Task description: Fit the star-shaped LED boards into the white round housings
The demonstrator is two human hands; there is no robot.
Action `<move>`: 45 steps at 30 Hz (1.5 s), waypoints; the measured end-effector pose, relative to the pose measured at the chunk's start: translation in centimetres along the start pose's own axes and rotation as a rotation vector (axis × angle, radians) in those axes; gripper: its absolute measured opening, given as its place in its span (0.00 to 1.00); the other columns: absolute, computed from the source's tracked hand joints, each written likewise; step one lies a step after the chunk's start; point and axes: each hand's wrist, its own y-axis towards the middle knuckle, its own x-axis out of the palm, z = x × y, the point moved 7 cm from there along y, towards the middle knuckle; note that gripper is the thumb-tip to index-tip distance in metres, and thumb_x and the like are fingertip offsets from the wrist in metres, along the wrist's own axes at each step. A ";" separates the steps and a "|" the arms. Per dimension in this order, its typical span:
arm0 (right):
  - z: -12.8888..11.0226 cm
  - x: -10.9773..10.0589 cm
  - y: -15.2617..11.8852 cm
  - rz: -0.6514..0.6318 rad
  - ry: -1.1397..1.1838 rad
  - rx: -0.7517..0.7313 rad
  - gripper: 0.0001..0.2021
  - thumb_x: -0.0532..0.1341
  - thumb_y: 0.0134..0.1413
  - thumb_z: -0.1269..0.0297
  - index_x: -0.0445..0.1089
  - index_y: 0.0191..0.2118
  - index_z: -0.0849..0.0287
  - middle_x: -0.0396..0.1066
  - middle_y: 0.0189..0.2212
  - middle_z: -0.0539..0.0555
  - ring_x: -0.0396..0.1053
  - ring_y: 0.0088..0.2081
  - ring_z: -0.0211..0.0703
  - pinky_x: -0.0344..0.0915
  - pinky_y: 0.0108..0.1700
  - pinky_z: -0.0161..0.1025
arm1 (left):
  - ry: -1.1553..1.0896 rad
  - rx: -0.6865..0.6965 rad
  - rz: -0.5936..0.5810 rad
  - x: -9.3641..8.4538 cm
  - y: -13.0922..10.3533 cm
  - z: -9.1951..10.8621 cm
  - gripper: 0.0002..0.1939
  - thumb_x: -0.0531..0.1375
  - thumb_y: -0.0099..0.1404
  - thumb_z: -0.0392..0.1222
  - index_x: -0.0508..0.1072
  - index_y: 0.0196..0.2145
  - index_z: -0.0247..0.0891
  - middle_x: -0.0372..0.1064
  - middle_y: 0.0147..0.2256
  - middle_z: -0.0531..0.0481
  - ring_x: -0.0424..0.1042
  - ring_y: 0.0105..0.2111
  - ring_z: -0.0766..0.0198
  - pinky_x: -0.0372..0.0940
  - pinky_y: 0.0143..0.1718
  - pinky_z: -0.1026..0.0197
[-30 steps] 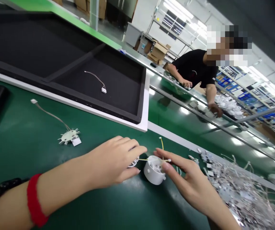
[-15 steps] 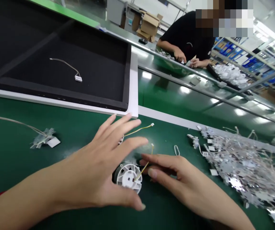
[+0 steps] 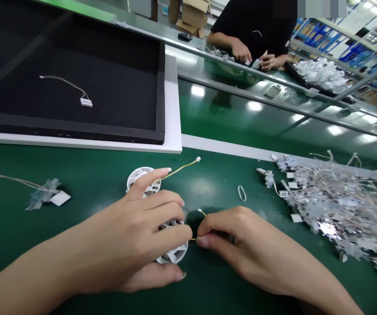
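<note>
Since the earlier frame, the left hand (image 3: pixel 152 234) has come over a round, spoked white plastic housing (image 3: pixel 177 255); whether it grips, I cannot tell. Just beside, the right hand (image 3: pixel 234 245) now pinches a thin yellow plastic-coated wire (image 3: pixel 193 239). Ideally, steady the housing and keep any pull light and straight.
</note>
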 end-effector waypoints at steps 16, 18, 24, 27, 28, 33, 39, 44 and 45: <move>-3.2 -3.8 0.1 0.745 -0.460 -0.425 0.11 0.58 0.65 0.72 0.74 0.50 0.56 0.70 0.56 0.63 0.67 0.60 0.54 0.67 0.57 0.50 | 0.212 0.143 0.006 -0.5 -0.2 1.7 0.13 0.55 0.75 0.49 0.77 0.40 0.41 0.74 0.44 0.50 0.66 0.55 0.58 0.29 0.72 0.52; -3.9 -3.0 1.1 0.709 -0.631 -0.501 0.14 0.58 0.65 0.74 0.73 0.52 0.54 0.64 0.63 0.62 0.57 0.67 0.57 0.58 0.64 0.57 | 0.170 0.173 0.022 -1.0 -0.3 1.8 0.15 0.55 0.75 0.50 0.77 0.39 0.41 0.75 0.44 0.50 0.69 0.52 0.59 0.35 0.73 0.52; -3.5 -2.8 2.7 0.695 -0.593 -0.537 0.08 0.59 0.66 0.73 0.75 0.44 0.58 0.80 0.37 0.53 0.76 0.43 0.43 0.59 0.61 0.50 | 0.167 0.101 0.140 -3.8 -1.1 -0.6 0.08 0.57 0.73 0.44 0.76 0.42 0.42 0.75 0.46 0.48 0.70 0.53 0.54 0.61 0.63 0.49; -3.0 -2.5 2.6 0.696 -0.564 -0.542 0.08 0.58 0.66 0.74 0.76 0.40 0.61 0.78 0.31 0.52 0.73 0.33 0.40 0.67 0.50 0.45 | 0.271 0.044 0.048 -3.5 -1.4 -2.9 0.10 0.56 0.74 0.43 0.74 0.48 0.40 0.70 0.53 0.41 0.67 0.58 0.45 0.63 0.60 0.40; -2.8 -2.3 2.5 0.690 -0.560 -0.545 0.09 0.58 0.65 0.75 0.76 0.40 0.61 0.78 0.31 0.53 0.73 0.33 0.41 0.67 0.45 0.43 | 0.285 0.030 0.031 -3.4 -1.6 -3.5 0.11 0.55 0.74 0.42 0.73 0.50 0.40 0.70 0.54 0.39 0.68 0.57 0.44 0.64 0.58 0.38; -1.9 -1.7 2.6 0.616 -0.540 -0.521 0.12 0.57 0.62 0.79 0.77 0.41 0.62 0.78 0.32 0.54 0.70 0.32 0.41 0.64 0.37 0.40 | 0.192 -0.048 -0.018 -2.8 -1.8 -4.9 0.10 0.52 0.77 0.42 0.71 0.48 0.39 0.73 0.50 0.42 0.75 0.48 0.51 0.72 0.46 0.49; -1.4 -0.1 3.5 0.493 -0.638 -0.527 0.13 0.55 0.63 0.79 0.77 0.41 0.63 0.73 0.29 0.54 0.65 0.30 0.43 0.62 0.33 0.41 | 0.189 -0.095 -0.053 -2.5 -1.5 -4.9 0.11 0.53 0.76 0.43 0.72 0.50 0.41 0.71 0.50 0.41 0.74 0.47 0.51 0.72 0.41 0.54; -2.5 -1.3 2.6 0.569 -0.606 -0.546 0.09 0.57 0.66 0.73 0.76 0.42 0.61 0.75 0.34 0.56 0.71 0.36 0.45 0.67 0.42 0.43 | 0.294 -0.081 -0.036 -2.5 -1.2 -4.2 0.09 0.57 0.72 0.41 0.74 0.47 0.39 0.72 0.48 0.40 0.74 0.44 0.51 0.71 0.43 0.51; -3.2 -2.0 2.2 0.609 -0.597 -0.557 0.08 0.58 0.66 0.72 0.75 0.43 0.60 0.76 0.36 0.57 0.72 0.38 0.47 0.67 0.44 0.45 | 0.317 -0.054 -0.023 -2.7 -1.1 -3.8 0.09 0.58 0.72 0.41 0.74 0.46 0.38 0.72 0.48 0.40 0.74 0.45 0.50 0.71 0.45 0.50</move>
